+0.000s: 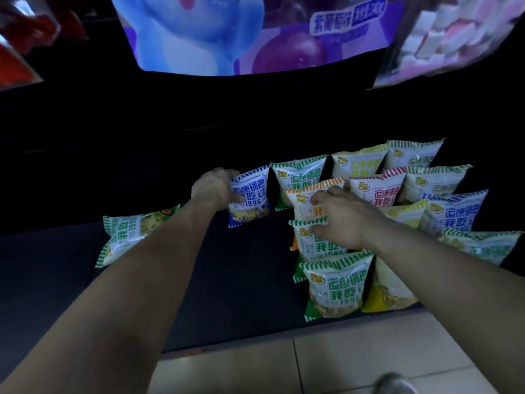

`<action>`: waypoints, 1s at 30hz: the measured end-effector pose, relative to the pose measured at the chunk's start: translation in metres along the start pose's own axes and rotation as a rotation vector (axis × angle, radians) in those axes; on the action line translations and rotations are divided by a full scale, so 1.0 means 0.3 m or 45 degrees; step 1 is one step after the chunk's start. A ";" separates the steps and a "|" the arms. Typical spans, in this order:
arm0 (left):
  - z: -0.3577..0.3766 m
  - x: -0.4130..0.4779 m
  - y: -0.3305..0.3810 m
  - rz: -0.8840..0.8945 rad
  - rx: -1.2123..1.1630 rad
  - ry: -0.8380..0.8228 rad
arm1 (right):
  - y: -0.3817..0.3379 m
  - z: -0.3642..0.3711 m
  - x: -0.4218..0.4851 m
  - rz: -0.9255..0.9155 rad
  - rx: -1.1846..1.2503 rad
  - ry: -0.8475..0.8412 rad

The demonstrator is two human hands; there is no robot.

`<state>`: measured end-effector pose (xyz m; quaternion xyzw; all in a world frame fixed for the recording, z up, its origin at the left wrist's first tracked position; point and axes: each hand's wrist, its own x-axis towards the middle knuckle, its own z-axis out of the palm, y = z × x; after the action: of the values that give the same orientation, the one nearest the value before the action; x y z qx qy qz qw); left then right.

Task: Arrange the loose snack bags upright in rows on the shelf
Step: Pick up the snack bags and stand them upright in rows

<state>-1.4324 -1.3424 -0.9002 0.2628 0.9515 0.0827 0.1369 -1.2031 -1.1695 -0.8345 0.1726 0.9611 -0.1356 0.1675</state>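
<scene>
Nearest me, my shoe (393, 383) rests on the floor tiles (326, 362). My left hand (214, 189) fingers clamp the blue bag (250, 196), upright. My right hand (339, 218) fingers pinch the top edge of a green bag (318, 243). Left of them the dark shelf (241, 274) lies open, up to one green bag lying flat (127, 237).

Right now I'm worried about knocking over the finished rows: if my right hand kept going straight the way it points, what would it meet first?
The right hand already rests on the orange-striped bag and the green-striped bag in front of it. Pushing on would likely press the orange one into the back-row green bag, though depth is unclear.
</scene>
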 end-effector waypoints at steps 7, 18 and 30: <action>0.012 0.029 0.055 0.028 0.058 0.076 | 0.017 0.008 0.005 0.042 0.062 -0.026; 0.031 -0.056 0.056 0.034 0.226 0.353 | -0.033 -0.005 0.008 0.030 0.041 -0.025; -0.263 -0.346 -0.277 0.083 0.286 -0.050 | -0.352 -0.032 0.026 -0.161 0.011 -0.016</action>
<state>-1.4104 -1.4740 -0.8220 0.3091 0.9428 -0.0251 0.1225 -1.2523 -1.2596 -0.8074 0.1114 0.9685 -0.1510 0.1639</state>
